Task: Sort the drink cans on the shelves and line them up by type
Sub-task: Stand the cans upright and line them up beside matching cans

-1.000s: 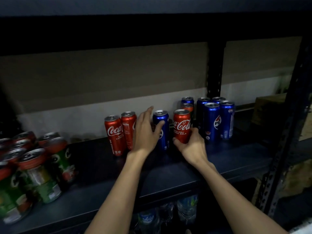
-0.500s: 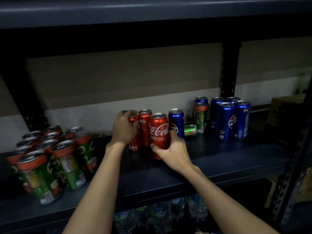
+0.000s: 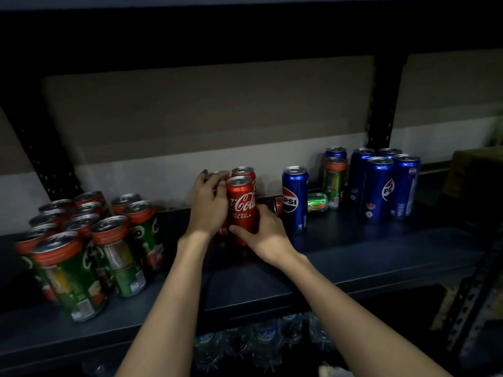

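The right hand (image 3: 262,235) grips the lower body of the front Coca-Cola can (image 3: 242,205), fingers curled round its base; the can stands upright on the dark shelf (image 3: 353,257). The left hand (image 3: 209,205) is curled round a red can (image 3: 221,176) directly left of the gripped can; most of that can is hidden behind the hand, and only its rim shows at the fingertips. A second Coca-Cola can (image 3: 243,172) stands just behind the gripped one, touching or nearly touching it.

Right of the grip, near but apart, a single Pepsi can (image 3: 295,198) stands upright. Behind its base lies a small red can (image 3: 278,205) on its side, and further right a green can (image 3: 317,202) also lies on its side. Beyond it stands one upright green-and-orange can (image 3: 334,180), then a cluster of blue Pepsi cans (image 3: 379,186).

Well left of the grip, a group of green cans with red tops (image 3: 81,240) stands packed together. Water bottles (image 3: 266,338) sit on the level below the hands.
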